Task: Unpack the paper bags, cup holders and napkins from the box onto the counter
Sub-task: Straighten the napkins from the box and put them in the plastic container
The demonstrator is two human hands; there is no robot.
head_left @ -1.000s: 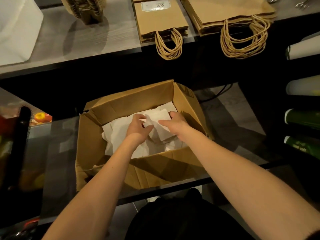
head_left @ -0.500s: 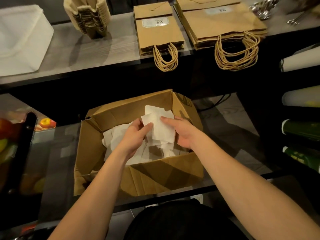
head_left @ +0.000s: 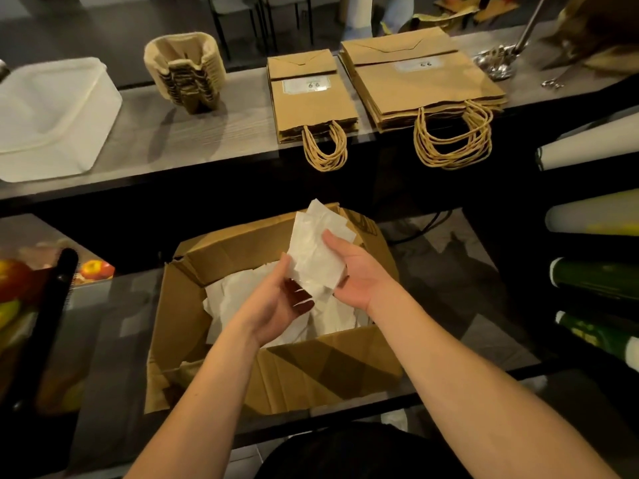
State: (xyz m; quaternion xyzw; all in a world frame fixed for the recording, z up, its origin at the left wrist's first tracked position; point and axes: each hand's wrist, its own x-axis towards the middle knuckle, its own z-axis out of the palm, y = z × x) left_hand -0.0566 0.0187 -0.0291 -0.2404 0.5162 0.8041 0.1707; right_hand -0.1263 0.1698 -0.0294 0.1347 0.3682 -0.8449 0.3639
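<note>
Head view: both hands lifted over the box (head_left: 276, 368) at 6 o'clock. Left hand (head_left: 276, 305) and right hand (head_left: 356, 274) grasp a loose bunch of napkins (head_left: 318, 250) between them; more napkins lie in the box below. On the table (head_left: 207, 133), paper bags (head_left: 311, 95) at 12 o'clock, bigger bags (head_left: 425, 84) at 1, cup holders (head_left: 186, 74) at 11. Risk: the bunch is uneven, so outer sheets may slip out and drop during the carry
</note>
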